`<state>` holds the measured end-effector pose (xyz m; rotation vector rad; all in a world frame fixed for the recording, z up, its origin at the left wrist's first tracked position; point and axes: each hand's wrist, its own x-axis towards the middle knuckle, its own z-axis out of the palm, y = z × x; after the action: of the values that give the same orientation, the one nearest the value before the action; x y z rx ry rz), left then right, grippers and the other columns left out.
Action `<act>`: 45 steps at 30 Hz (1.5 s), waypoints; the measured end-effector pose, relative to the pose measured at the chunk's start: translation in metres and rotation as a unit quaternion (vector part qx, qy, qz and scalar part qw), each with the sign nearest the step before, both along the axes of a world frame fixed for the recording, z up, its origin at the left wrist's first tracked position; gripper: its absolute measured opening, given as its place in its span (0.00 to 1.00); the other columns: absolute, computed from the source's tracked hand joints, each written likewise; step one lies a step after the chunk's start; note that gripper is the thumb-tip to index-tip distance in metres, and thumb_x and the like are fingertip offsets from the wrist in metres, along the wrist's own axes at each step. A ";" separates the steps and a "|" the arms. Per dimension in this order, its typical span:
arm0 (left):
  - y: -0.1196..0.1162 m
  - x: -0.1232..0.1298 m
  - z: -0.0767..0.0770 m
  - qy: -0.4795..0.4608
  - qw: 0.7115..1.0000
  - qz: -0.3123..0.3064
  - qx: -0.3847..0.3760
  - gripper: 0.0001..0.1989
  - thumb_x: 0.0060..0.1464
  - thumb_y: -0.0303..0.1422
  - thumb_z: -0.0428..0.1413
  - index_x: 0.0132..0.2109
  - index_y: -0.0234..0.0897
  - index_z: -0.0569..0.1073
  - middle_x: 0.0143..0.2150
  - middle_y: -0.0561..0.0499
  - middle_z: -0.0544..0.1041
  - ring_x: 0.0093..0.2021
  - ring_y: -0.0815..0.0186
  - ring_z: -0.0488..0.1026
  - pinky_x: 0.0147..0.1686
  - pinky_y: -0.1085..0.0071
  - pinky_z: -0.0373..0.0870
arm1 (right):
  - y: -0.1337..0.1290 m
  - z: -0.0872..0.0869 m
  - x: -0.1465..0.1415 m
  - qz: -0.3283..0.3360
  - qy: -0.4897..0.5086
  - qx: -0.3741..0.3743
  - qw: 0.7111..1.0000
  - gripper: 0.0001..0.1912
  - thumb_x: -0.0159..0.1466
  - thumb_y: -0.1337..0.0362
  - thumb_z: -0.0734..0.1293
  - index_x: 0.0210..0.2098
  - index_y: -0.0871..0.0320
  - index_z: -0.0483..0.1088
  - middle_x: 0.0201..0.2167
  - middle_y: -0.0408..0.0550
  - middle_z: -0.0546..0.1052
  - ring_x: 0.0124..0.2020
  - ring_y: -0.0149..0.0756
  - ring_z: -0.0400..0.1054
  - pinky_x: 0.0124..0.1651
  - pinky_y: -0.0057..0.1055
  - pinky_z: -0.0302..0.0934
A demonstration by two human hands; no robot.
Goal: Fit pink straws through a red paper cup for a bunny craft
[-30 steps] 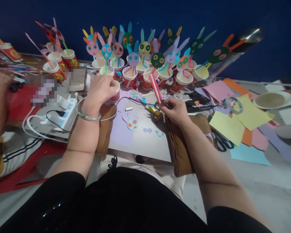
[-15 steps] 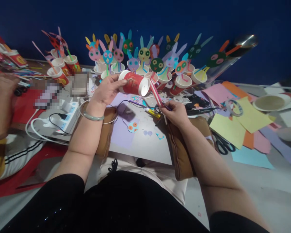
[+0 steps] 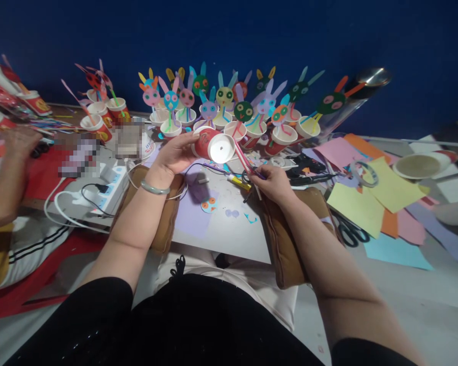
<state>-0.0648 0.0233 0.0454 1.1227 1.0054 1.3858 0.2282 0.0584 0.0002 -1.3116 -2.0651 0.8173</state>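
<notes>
My left hand (image 3: pixel 177 155) is closed round a red paper cup (image 3: pixel 206 142), tipped on its side. Its white base faces me and shows a small dark spot near the middle. Pink and white drinking straws (image 3: pixel 244 158) rise from my right hand (image 3: pixel 272 182), which is closed on them; their upper ends come close to the cup's base. A dark loop, like a scissor handle, shows beside those fingers, partly hidden. On the table below lie a round blue paper face (image 3: pixel 209 205) with orange eyes and a yellow tube-like pen (image 3: pixel 239 182).
Several cups with paper rabbit faces (image 3: pixel 243 112) stand along the blue wall. Brown cushions (image 3: pixel 290 244) lie under my forearms. At left are a power strip (image 3: pixel 109 190) with cables and another person's arm (image 3: pixel 5 178). Coloured paper (image 3: pixel 397 185), tape (image 3: pixel 364 174) and black scissors (image 3: pixel 351 230) lie at right.
My left hand has turned the cup so its base faces me more fully, and moved slightly right. My right hand keeps the straws close by. The whole view has shifted a little.
</notes>
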 end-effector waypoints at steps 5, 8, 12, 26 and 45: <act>-0.002 0.011 -0.003 0.094 0.995 0.016 0.043 0.12 0.49 0.42 0.63 0.36 0.37 0.76 0.33 0.49 0.78 0.36 0.64 0.75 0.41 0.66 0.72 | 0.001 -0.002 0.000 -0.006 0.015 0.001 1.000 0.14 0.56 0.53 0.69 0.22 0.55 0.66 0.19 0.40 0.64 0.24 0.32 0.55 0.31 0.32 0.50; -0.009 0.023 -0.004 0.288 0.950 0.043 0.111 0.11 0.50 0.40 0.62 0.32 0.37 0.74 0.28 0.53 0.73 0.33 0.66 0.70 0.41 0.66 0.68 | 0.001 -0.001 0.000 -0.011 0.053 -0.001 0.999 0.13 0.56 0.54 0.69 0.23 0.55 0.66 0.20 0.40 0.66 0.25 0.32 0.56 0.32 0.32 0.52; -0.016 0.038 -0.008 0.516 0.831 0.023 0.207 0.13 0.54 0.35 0.58 0.25 0.38 0.66 0.23 0.56 0.67 0.30 0.67 0.64 0.54 0.58 0.64 | 0.004 0.000 0.001 -0.011 0.124 -0.021 0.992 0.12 0.54 0.55 0.71 0.25 0.56 0.69 0.22 0.42 0.70 0.26 0.32 0.59 0.33 0.31 0.54; -0.010 0.045 -0.023 0.441 0.875 -0.001 0.200 0.28 0.56 0.60 0.60 0.41 0.37 0.79 0.35 0.49 0.81 0.38 0.60 0.76 0.60 0.53 0.65 | -0.001 0.002 -0.001 0.102 0.202 -0.018 0.974 0.12 0.55 0.55 0.75 0.26 0.57 0.75 0.24 0.41 0.72 0.27 0.31 0.62 0.33 0.30 0.55; -0.001 0.041 -0.030 0.118 0.978 0.088 0.150 0.20 0.53 0.51 0.68 0.31 0.37 0.81 0.26 0.52 0.79 0.27 0.72 0.75 0.30 0.74 0.73 | -0.005 0.003 -0.003 -0.114 -0.225 0.082 0.964 0.12 0.63 0.58 0.67 0.41 0.55 0.79 0.36 0.54 0.81 0.38 0.48 0.72 0.39 0.36 0.56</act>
<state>-0.0242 0.0222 0.0152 1.4775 1.1115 1.6115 0.2247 0.0529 0.0032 -1.7183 -2.1982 0.2536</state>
